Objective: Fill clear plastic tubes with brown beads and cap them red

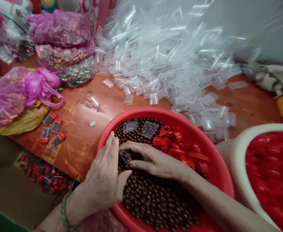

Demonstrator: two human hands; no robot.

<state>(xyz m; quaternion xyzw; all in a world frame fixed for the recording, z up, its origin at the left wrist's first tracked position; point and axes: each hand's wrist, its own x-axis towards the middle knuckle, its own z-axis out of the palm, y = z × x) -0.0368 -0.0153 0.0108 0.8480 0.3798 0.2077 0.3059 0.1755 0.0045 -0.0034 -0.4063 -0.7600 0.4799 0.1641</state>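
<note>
Light moderate, dimmer at near left. Glare on table (83,104), glints on beads (156,196). Far tubes (160,45) streaked, blurred; caps (272,174) at right soft. Edges stretched.

The reddish-brown wooden table (75,112) supports a heap of transparent plastic containers (153,61) along the rear. Stacked plastic bags (65,53) occupy the left rear; a yellow bag (22,124) lies at the left edge. Four red-capped containers (56,125) and a whitish scrap (92,123) lie forward.
</note>
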